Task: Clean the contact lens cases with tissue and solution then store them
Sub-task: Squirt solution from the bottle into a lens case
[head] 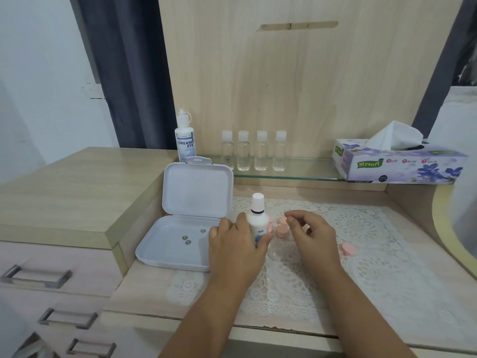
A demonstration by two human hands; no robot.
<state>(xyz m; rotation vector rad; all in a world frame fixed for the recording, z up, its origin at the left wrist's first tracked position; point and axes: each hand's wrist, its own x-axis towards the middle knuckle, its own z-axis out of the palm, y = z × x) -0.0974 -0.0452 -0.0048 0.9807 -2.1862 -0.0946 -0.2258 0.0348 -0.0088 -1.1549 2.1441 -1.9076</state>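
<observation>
Spilling looks the likeliest slip: the left hand (233,244) curls round the small white bottle (258,220), upright on the lace mat (374,236), and a knock could tip it onto the pink lens cases (281,228) just beside it. The right hand (309,235) hovers above them, fingertips drawn together; whether it pinches anything, I cannot tell. A loose pink cap (348,249) might roll off. Wooden dresser, open white box (178,244) to the left, tissue box (402,164) on the glass shelf (296,174)

Four clear bottles (254,150) stand beyond the hands, two white solution bottles (257,220), one tissue box (397,165), one open white box (180,241), three pink caps (348,248) that I can make out.
</observation>
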